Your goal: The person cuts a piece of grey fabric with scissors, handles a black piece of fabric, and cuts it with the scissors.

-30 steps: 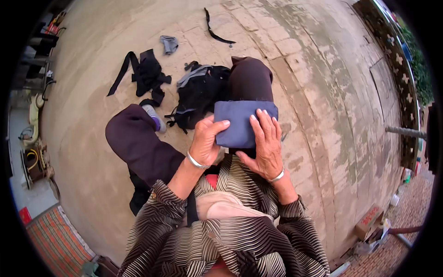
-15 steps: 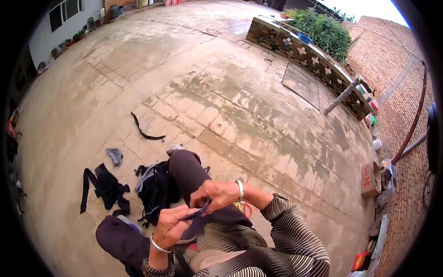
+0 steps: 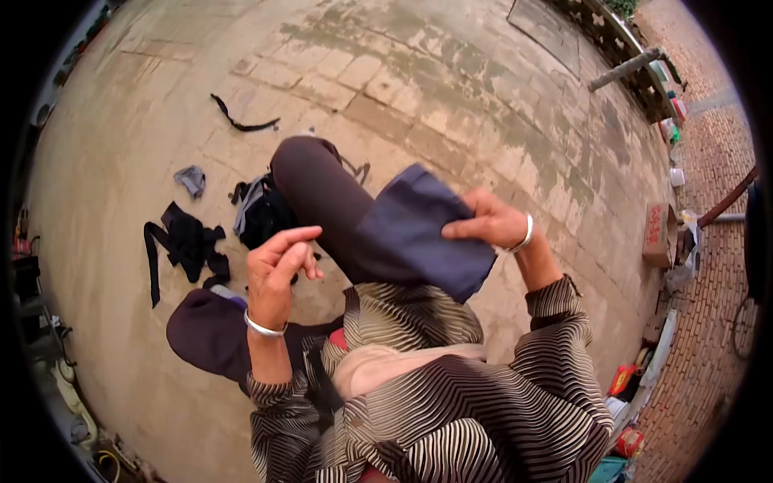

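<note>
My right hand point(image 3: 495, 219) grips a dark navy piece of cloth point(image 3: 427, 233) by its right edge, thumb on top. The cloth is spread out as a rough rectangle above my right thigh and knee, with slight motion blur. My left hand point(image 3: 278, 270) is raised to the left of the cloth, apart from it. Its index finger points out, the thumb stands a little off it and the other fingers curl loosely; no object shows in them. Below the left hand, dark trousers point(image 3: 209, 334) cover my other leg.
Black cloth scraps point(image 3: 189, 241) lie on the paved ground at left, beside a small grey scrap point(image 3: 192, 180). A black and grey cloth heap point(image 3: 266, 213) sits by my knee, and a black strip point(image 3: 241, 122) lies farther off. A cardboard box point(image 3: 660, 235) stands at right.
The hands have parted: earlier both pinched the folded cloth together. Now my right hand has drawn it right and it hangs spread out, while my left hand has let go. The view has tilted down.
</note>
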The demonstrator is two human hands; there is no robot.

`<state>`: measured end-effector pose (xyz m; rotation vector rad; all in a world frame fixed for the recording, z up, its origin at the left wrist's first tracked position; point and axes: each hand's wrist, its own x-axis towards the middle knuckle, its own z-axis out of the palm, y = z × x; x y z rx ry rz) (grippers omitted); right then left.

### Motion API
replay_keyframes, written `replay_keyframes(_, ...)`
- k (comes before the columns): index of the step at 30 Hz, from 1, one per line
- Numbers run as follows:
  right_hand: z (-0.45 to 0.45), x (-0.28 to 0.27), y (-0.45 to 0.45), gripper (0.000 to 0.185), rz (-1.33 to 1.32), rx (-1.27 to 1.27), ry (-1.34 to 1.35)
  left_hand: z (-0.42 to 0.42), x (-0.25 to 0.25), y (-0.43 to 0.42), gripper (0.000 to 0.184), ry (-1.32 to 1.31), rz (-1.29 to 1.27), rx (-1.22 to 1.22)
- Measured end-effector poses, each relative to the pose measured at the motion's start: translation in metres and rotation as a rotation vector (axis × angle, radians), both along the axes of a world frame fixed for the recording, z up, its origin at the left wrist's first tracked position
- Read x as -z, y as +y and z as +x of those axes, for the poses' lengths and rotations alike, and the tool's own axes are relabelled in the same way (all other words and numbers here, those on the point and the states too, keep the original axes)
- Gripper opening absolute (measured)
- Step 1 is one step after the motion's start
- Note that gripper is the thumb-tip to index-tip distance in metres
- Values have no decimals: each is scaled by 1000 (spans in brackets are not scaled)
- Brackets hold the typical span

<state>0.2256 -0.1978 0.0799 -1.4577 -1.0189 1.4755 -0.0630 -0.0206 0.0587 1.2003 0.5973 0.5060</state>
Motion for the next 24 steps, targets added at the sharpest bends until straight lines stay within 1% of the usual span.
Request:
replay_keyframes(1,19,4,-31,21,-189,357,157,-7,17,2,29,67,-36,-86)
replay_keyframes(2,40,24,-50,21,-203,453,168,-8,28,5,29,109,-59,-137)
replay_keyframes(3,59,49,-72,20,-223,580,111,-14,39,9,29,121,-96,-168)
replay_keyframes(4,83,75,-93,20,-288,606,56,-16,50,17,29,131,-128,-206)
replay_keyframes(6,103,120,-126,23,-318,751,126,-26,72,31,29,158,-205,-276)
replay_keyframes(7,109,144,-139,23,-324,750,137,-31,79,39,30,180,-230,-294)
replay_keyframes(8,111,171,-153,24,-366,866,150,-36,86,44,30,193,-230,-293)
replay_keyframes(9,111,195,-166,25,-410,982,162,-40,94,48,29,223,-254,-340)
replay_keyframes(10,112,217,-176,25,-415,982,169,-43,102,52,29,248,-278,-390)
replay_keyframes(12,105,256,-201,24,-597,1040,124,-52,114,57,30,265,-289,-400)
replay_keyframes(13,100,270,-210,25,-644,1070,159,-54,117,58,30,289,-298,-411)
replay_keyframes(15,88,297,-229,26,-671,1100,155,-57,121,57,29,332,-305,-427)
replay_keyframes(17,75,317,-247,29,-691,1147,144,-57,126,57,29,358,-308,-418)
replay_keyframes(18,68,320,-253,29,-704,1148,157,-58,128,56,29,379,-312,-413)
replay_keyframes(20,52,330,-264,29,-742,1255,220,-58,135,56,29,409,-316,-417)
replay_keyframes(21,46,335,-269,29,-752,1256,229,-55,136,55,28,420,-309,-408)
replay_keyframes(23,33,345,-278,21,-729,1350,213,-48,139,53,27,446,-303,-401)
replay_keyframes(24,27,355,-287,21,-735,1352,219,-45,139,52,27,454,-301,-398)
